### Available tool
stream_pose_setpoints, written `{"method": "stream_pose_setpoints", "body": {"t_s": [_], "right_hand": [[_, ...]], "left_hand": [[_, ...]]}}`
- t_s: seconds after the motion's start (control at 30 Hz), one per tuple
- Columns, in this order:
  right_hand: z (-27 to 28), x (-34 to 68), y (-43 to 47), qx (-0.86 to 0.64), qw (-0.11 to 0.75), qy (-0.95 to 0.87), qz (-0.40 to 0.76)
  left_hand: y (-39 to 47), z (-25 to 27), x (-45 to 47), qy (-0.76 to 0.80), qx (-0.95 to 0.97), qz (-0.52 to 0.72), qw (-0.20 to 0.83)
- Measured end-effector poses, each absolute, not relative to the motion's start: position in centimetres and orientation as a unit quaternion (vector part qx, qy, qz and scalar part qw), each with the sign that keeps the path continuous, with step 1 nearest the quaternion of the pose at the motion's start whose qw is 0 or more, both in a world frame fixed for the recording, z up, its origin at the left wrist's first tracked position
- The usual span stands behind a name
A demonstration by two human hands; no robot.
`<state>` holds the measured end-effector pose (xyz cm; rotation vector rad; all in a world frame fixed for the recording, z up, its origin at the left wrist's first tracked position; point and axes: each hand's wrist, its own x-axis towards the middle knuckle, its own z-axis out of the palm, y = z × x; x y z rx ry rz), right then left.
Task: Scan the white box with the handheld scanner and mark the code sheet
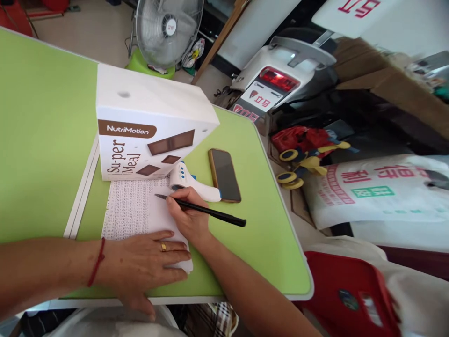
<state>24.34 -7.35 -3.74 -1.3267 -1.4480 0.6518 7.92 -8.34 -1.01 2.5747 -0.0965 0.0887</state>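
From where I stand, a person's 2 bare hands are at the near edge of a green tabletop (252,248), over a sheet of paper (159,215). The right hand (191,222) grasps a slim black pen (217,214), its grip closed around the barrel close to the tip. The pen's long axis slants across the paper: the tip points left and slightly away from the person, while the tail runs out to the right and nearer, past the knuckles. The tip sits just right of the small handwritten columns on the sheet's left part, over its blank right part; I cannot tell whether it touches.

The left hand (147,262) has its grip released and lies flat, palm down, across the near end of the sheet, fingers pointing right and thumb toward the person. The right hand is nearer the pen tip; the left lies below it, apart from the pen.

A white NutriMotion box (122,154) stands at the sheet's far end. Just beyond the right hand lies a white handheld device (203,189), with 1 phone (226,175) beside it.
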Motion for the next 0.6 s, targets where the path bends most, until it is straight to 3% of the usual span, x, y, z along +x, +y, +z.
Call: {"method": "stream_pose_setpoints", "body": {"t_s": [0.6], "right_hand": [[-3.36,24.11,-7.06,-0.57,0.504,-0.581,0.288]], "left_hand": [[-8.2,-0.64,7.85,-0.032,0.948,0.027,0.315]]}}
